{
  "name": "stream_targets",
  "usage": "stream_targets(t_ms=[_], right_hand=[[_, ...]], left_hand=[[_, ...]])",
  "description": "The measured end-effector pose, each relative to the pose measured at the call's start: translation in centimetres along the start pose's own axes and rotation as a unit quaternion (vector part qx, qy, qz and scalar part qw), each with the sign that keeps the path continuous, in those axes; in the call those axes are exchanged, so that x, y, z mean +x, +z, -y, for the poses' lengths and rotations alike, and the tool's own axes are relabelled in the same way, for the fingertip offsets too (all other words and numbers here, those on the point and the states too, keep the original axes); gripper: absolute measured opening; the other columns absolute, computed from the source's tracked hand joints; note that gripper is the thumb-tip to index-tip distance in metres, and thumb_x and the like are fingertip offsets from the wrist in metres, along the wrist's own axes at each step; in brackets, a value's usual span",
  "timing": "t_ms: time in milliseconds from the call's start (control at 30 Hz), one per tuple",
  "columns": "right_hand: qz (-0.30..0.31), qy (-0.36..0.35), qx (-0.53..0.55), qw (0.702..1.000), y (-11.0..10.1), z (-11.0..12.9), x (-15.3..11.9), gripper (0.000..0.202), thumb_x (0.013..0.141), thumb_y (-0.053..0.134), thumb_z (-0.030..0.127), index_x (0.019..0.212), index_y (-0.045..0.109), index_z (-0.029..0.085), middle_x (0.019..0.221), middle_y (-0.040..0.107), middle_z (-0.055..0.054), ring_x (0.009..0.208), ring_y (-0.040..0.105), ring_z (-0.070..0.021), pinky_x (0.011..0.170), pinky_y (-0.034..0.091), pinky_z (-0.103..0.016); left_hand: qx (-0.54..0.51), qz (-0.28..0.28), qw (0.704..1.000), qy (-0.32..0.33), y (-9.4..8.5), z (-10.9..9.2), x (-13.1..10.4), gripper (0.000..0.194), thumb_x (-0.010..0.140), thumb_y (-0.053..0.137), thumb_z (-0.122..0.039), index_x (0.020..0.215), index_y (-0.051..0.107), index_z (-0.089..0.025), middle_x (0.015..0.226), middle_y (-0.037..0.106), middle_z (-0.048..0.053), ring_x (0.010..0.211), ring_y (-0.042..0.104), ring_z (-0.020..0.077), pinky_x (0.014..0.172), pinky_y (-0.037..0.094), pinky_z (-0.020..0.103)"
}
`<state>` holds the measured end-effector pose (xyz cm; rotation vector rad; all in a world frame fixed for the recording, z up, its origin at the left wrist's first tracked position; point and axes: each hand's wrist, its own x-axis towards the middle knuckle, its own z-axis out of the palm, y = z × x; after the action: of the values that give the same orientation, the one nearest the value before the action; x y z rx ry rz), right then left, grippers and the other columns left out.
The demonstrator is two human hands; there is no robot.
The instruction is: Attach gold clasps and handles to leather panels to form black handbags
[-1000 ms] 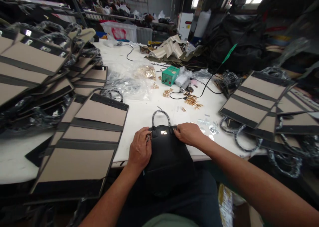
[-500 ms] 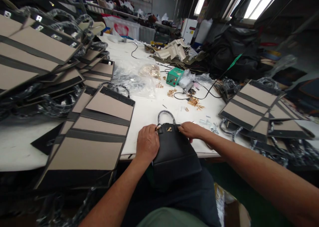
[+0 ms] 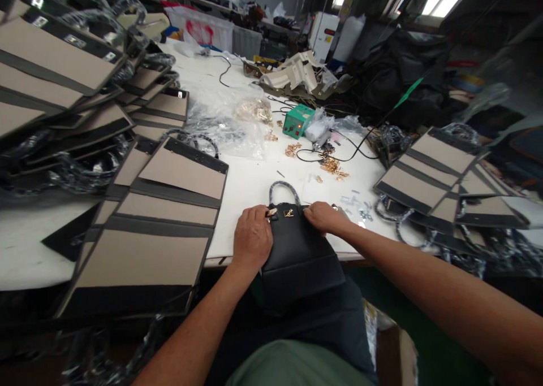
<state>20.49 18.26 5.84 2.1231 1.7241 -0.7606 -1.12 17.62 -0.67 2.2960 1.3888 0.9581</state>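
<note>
A black handbag (image 3: 299, 250) leans from my lap against the table's front edge. Its looped handle (image 3: 284, 185), wrapped in clear plastic, stands up at the top, and a small gold emblem (image 3: 289, 213) sits below the handle. My left hand (image 3: 253, 236) grips the bag's upper left edge, fingers curled around it beside a shiny metal fitting. At the upper right edge, my right hand (image 3: 324, 217) pinches the bag between thumb and fingers. The undersides of both hands' fingers are partly hidden.
Flat unfinished bag panels (image 3: 156, 222) are piled at left, with more panels (image 3: 428, 171) at right. A green control box (image 3: 298, 120) with a black cable stands mid-table. Gold fittings (image 3: 333, 165), small clear pieces (image 3: 356, 202) and plastic bags (image 3: 229, 126) lie around it.
The view has shifted slightly. Both hands keep their hold on the handbag's top edges, and the bag's top looks tilted a little differently.
</note>
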Motion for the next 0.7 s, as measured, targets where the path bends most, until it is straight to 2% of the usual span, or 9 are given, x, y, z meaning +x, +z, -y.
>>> stream_targets(t_ms=[133,300,400,467,567,633,700], right_hand=[[-0.051,0.013,0.019,0.998,0.2,0.2,-1.0,0.051,0.102,0.029,0.032,0.078,0.071,0.013,0.058,0.068,-0.013,0.071,0.070,-0.0248,0.070,0.046,-0.031],[-0.184,0.010,0.039,0.982,0.8,-0.7,-4.6,0.045,0.100,0.037,0.050,0.087,0.070,0.021,0.090,0.075,-0.010,0.090,0.068,-0.0271,0.074,0.043,-0.034],[-0.302,-0.002,0.120,0.946,2.4,-2.4,-7.0,0.041,0.096,0.047,0.057,0.080,0.065,0.024,0.085,0.071,-0.005,0.084,0.066,-0.0231,0.073,0.042,-0.032],[-0.350,-0.015,0.224,0.909,3.7,-3.4,-8.0,0.038,0.090,0.057,0.058,0.076,0.063,0.023,0.083,0.070,-0.003,0.081,0.065,-0.0215,0.074,0.044,-0.032],[-0.326,-0.025,0.408,0.853,5.4,-4.3,-8.8,0.037,0.082,0.068,0.056,0.095,0.066,0.021,0.096,0.072,-0.005,0.083,0.066,-0.0222,0.074,0.048,-0.034],[-0.270,-0.046,0.517,0.811,6.2,-4.2,-9.3,0.047,0.080,0.070,0.057,0.110,0.066,0.021,0.093,0.072,-0.005,0.080,0.067,-0.0228,0.071,0.050,-0.034],[-0.213,-0.088,0.597,0.769,6.5,-3.8,-10.0,0.048,0.081,0.070,0.058,0.111,0.068,0.021,0.085,0.072,-0.003,0.078,0.068,-0.0236,0.069,0.050,-0.034]], left_hand=[[-0.039,-0.031,0.998,0.025,0.1,0.4,-0.1,0.025,0.093,0.046,-0.009,0.114,0.057,-0.018,0.112,0.065,0.012,0.108,0.057,0.0288,0.096,0.051,0.047],[-0.121,-0.117,0.982,0.091,-0.8,0.3,-0.4,0.023,0.098,0.045,-0.011,0.116,0.057,-0.019,0.122,0.061,0.012,0.118,0.056,0.0244,0.105,0.049,0.047],[-0.155,-0.151,0.969,0.118,-1.8,-0.3,-1.0,0.023,0.098,0.047,-0.011,0.117,0.057,-0.020,0.126,0.059,0.011,0.123,0.055,0.0235,0.107,0.048,0.048],[-0.162,-0.158,0.966,0.129,-2.5,-0.9,-1.5,0.024,0.098,0.048,-0.011,0.118,0.057,-0.020,0.127,0.058,0.011,0.124,0.056,0.0234,0.107,0.048,0.049],[-0.151,-0.161,0.964,0.147,-3.5,-1.8,-2.0,0.025,0.098,0.049,-0.011,0.119,0.058,-0.020,0.129,0.058,0.011,0.125,0.055,0.0238,0.109,0.047,0.050],[-0.140,-0.163,0.964,0.158,-4.1,-2.4,-2.3,0.026,0.098,0.049,-0.011,0.120,0.058,-0.021,0.129,0.058,0.011,0.126,0.055,0.0241,0.109,0.047,0.050],[-0.131,-0.166,0.963,0.165,-4.8,-3.1,-2.4,0.026,0.098,0.048,-0.011,0.120,0.058,-0.021,0.129,0.058,0.011,0.126,0.055,0.0241,0.109,0.047,0.050]])
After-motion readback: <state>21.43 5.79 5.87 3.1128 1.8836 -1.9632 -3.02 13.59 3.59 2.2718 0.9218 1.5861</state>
